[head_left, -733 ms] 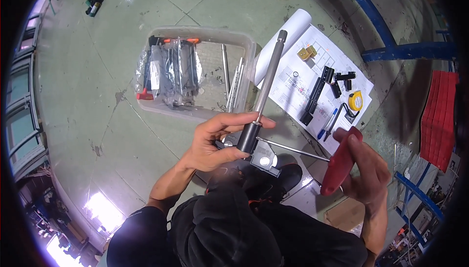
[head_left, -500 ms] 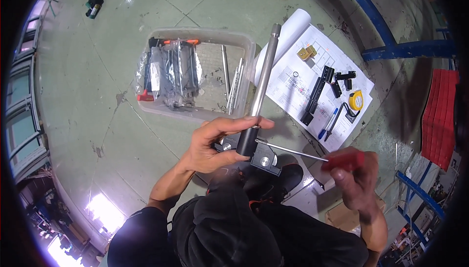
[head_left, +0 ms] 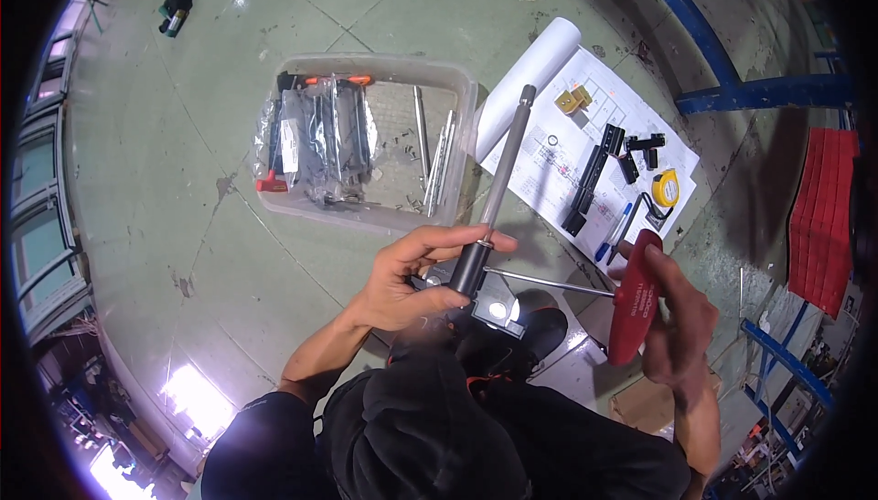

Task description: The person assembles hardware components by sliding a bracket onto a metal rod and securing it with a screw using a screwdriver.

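The thumb and index finger of the left hand [head_left: 398, 285] are closed on a short black tube [head_left: 470, 271], thumb at its lower end, index finger across its upper end. A long grey rod [head_left: 508, 166] stands out of that upper end, slanting up and a little to the right. The right hand [head_left: 681, 322] has its fingers bent loosely around the upper part of the red handle of a T-handle key [head_left: 633, 303], with the palm off the handle. The key's thin steel shaft runs leftward to the side of the tube; its tip meets the tube there, though whether it sits in a hole is too small to tell.

Just below the tube is a grey metal bracket [head_left: 501, 311] with a bright round part, partly hidden by the tube and the left hand; what carries it is unclear. A dark shoe [head_left: 546, 331] shows beside it.

Farther out, on the green floor [head_left: 183, 189], a clear plastic bin [head_left: 430, 63] holds bagged dark parts [head_left: 334, 139], metal rods [head_left: 422, 130] and scattered small screws [head_left: 402, 146]. To its right lies a drawing sheet [head_left: 540, 185], its left edge rolled up. On the sheet are a brass-coloured block [head_left: 573, 100], black bars [head_left: 593, 175], a small ring [head_left: 552, 141], a blue pen [head_left: 611, 238] and a yellow tape measure [head_left: 666, 187]. Beyond, at the right, stand a blue frame [head_left: 768, 96] and a red panel [head_left: 819, 226].
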